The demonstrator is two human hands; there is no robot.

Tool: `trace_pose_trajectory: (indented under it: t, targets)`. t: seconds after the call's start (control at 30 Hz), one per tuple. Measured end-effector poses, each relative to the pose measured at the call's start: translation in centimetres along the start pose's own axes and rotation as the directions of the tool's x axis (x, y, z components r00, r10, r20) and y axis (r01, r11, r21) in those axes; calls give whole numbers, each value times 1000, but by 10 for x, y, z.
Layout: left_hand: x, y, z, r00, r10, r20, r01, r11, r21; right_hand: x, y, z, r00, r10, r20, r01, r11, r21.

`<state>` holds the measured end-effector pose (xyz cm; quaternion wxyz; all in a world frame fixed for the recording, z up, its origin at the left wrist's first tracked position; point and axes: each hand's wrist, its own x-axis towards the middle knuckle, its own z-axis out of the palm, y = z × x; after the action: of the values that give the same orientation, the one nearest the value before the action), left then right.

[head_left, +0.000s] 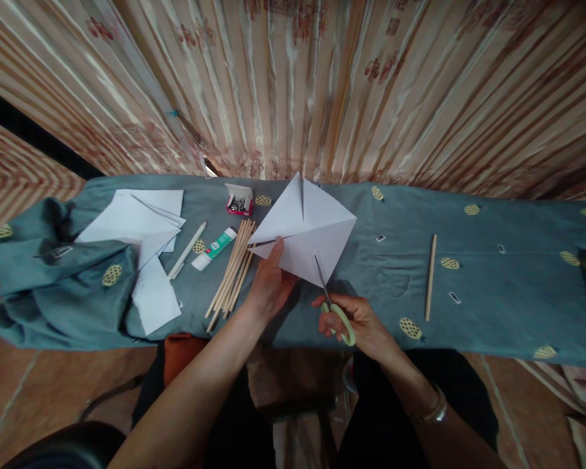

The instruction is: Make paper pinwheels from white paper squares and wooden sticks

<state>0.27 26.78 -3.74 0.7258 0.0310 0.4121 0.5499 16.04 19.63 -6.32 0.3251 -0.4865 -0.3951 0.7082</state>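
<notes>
Over cloth [493,286], scissors [327,301] at white paper [317,242], green tube label [219,243] illegible

Scissors [328,303] at white paper's [317,241] corner

Left hand [272,285] holds the slit paper, right hand [365,321] the green-handled scissors; wooden sticks [231,273], a tube [213,249] and a small red box [239,200] lie to the left on the cloth [493,293]

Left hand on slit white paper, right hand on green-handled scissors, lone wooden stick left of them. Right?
No: the head view shows the lone wooden stick right of the right hand. The rest holds: left hand on slit white paper, right on green-handled scissors.
</notes>
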Motion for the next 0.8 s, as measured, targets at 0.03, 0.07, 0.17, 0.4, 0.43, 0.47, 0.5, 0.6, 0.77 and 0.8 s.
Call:
trace_pose_trajectory:
  t: [0.03, 0.07, 0.17, 0.4, 0.43, 0.47, 0.5, 0.6, 0.77, 0.8]
  targets:
    - [0, 0, 0, 1000, -1, 2, 1, 1000, 2, 0, 0, 0, 1000, 3, -3, -3, 1000, 2]
    - [0, 0, 0, 1000, 2, 4, -2, 1000, 2, 0, 0, 0, 1000, 9, -4, -9, 1000, 3]
    - [-1, 1, 1, 1000, 4, 2, -4, 1000, 0, 0, -1, 0, 1000, 17, 3, -17, 1000, 2]
    - [-1, 2, 2, 1000, -10, -9, 10, 1000, -21, 0, 0, 2, 999, 36, -15, -36, 999, 8]
    - [-1, 2, 2, 1000, -8, -13, 8, 1000, -17, 0, 0, 3, 999, 37, -24, -37, 999, 19]
    - [-1, 2, 2, 1000, -6, -19, 6, 1000, -12, 1, 0, 3, 999, 38, -31, -37, 999, 31]
    - [-1, 3, 3, 1000, -6, -24, 6, 1000, -8, 1, 0, 4, 999, 39, -36, -38, 998, 41]
    - [-1, 3, 3, 1000, 3, -20, -3, 1000, -10, 1, -1, 5, 998, 43, -44, -41, 998, 55]
    - [-1, 2, 2, 1000, 13, -22, -13, 1000, -5, 1, 1, 5, 997, 46, -58, -44, 998, 42]
    - [-1, 2, 2, 1000, 14, -22, -14, 1000, -2, 1, 1, 5, 997, 44, -56, -42, 998, 36]
